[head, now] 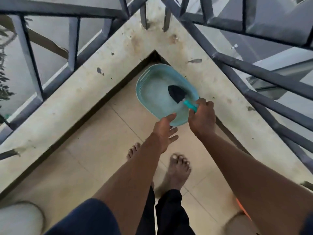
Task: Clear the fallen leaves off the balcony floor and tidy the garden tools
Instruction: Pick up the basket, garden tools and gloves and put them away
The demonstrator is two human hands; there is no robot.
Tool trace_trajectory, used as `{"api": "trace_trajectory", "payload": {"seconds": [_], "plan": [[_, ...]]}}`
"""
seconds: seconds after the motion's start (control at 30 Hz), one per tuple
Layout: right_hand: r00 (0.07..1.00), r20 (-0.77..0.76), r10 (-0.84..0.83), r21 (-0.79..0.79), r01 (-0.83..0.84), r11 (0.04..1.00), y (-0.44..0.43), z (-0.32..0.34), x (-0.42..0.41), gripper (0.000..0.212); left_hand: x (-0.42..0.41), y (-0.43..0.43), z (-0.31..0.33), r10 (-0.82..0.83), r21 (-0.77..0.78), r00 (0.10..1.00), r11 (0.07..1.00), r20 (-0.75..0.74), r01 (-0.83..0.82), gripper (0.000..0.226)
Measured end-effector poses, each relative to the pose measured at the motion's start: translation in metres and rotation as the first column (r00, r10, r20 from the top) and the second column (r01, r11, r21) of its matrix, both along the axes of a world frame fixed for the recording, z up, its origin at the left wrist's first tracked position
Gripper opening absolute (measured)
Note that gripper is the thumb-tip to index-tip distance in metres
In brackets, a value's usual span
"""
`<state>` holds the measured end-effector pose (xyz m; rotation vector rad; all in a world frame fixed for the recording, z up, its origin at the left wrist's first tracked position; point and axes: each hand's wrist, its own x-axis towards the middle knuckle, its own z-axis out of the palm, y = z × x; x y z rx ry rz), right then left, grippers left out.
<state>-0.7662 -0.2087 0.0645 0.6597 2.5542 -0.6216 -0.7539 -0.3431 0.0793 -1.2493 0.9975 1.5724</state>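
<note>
from my seat the tidying half looks under way and the sweeping half looks mostly finished, though that is a judgement. the tiled balcony floor [101,141] in the middle of the frame shows only tiny specks, no whole leaves that i can make out. the concrete ledge [118,65] under the railing [74,39] is not clean: one grey leaf [194,61] lies at upper right of centre, and darker scraps sit further left and at the right edge.

the teal basket [144,77] sits in the corner at centre frame; i cannot tell whether it rests on the floor or is being held up. the right hand [202,117] has its fingers wrapped round the teal handle of the trowel [177,95], whose black blade lies inside the basket, pointing to the far rim. apart from that blade the basket's pale bottom looks bare, with no leaves in it.

the left hand [165,133] is at the near rim, thumb laid on it, fingers spread below; whether it pinches the rim i cannot tell.
</note>
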Motion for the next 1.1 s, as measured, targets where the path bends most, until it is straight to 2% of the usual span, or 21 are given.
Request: {"api": "trace_trajectory", "payload": {"seconds": [0.2, 0.27, 0.37, 0.4, 0.47, 0.5, 0.57, 0.67, 0.77, 0.83, 0.97, 1.1], "plan": [[0.996, 0.065, 0.055, 0.084, -0.06, 0.995, 0.023, -0.003, -0.008, 0.038, -0.003, -0.015, -0.004, -0.067, -0.095, 0.997, 0.993, -0.028, 0.064, 0.053], [0.997, 0.072, 0.0, 0.086, -0.007, 0.996, 0.029, 0.001, -0.008, 0.045, 0.0, -0.024, -0.001, -0.114, -0.152, 0.991, 0.983, -0.066, 0.103, 0.057], [0.992, 0.045, -0.116, 0.044, 0.114, 0.993, 0.033, 0.021, -0.004, 0.054, 0.01, -0.04, 0.014, -0.252, -0.306, 0.959, 0.93, -0.131, 0.203, 0.081], [0.995, 0.017, -0.102, 0.052, 0.101, 0.994, 0.034, 0.032, -0.002, 0.053, 0.014, -0.046, 0.023, -0.372, -0.387, 0.913, 0.876, -0.166, 0.287, 0.085], [0.999, -0.044, 0.031, 0.102, -0.026, 0.994, 0.035, 0.051, 0.007, 0.048, 0.021, -0.06, 0.042, -0.663, -0.598, 0.72, 0.667, -0.204, 0.444, 0.076], [0.99, -0.077, 0.119, 0.124, -0.109, 0.986, 0.036, 0.064, 0.01, 0.046, 0.022, -0.067, 0.055, -0.766, -0.698, 0.612, 0.547, -0.196, 0.462, 0.071], [0.954, -0.143, 0.264, 0.136, -0.245, 0.96, 0.037, 0.09, 0.014, 0.041, 0.019, -0.081, 0.085, -0.866, -0.805, 0.466, 0.403, -0.181, 0.436, 0.065], [0.894, -0.236, 0.38, 0.118, -0.362, 0.925, 0.029, 0.141, 0.015, 0.034, 0.007, -0.101, 0.14, -0.938, -0.867, 0.312, 0.277, -0.151, 0.413, 0.062], [0.892, -0.278, 0.356, 0.043, -0.359, 0.932, 0.019, 0.213, 0.017, 0.042, -0.007, -0.117, 0.215, -0.978, -0.907, 0.165, 0.183, -0.128, 0.38, 0.059], [0.878, -0.318, 0.358, 0.019, -0.372, 0.928, 0.013, 0.267, 0.018, 0.049, -0.012, -0.124, 0.275, -0.989, -0.931, 0.098, 0.14, -0.113, 0.336, 0.057], [0.859, -0.373, 0.351, -0.059, -0.399, 0.915, 0.002, 0.378, 0.011, 0.053, -0.013, -0.134, 0.395, -0.991, -0.972, 0.079, 0.126, -0.112, 0.199, 0.054], [0.837, -0.405, 0.367, -0.159, -0.46, 0.874, -0.007, 0.493, 0.006, 0.057, 0.006, -0.145, 0.505, -0.979, -0.986, 0.154, 0.148, -0.135, 0.071, 0.058]]}}
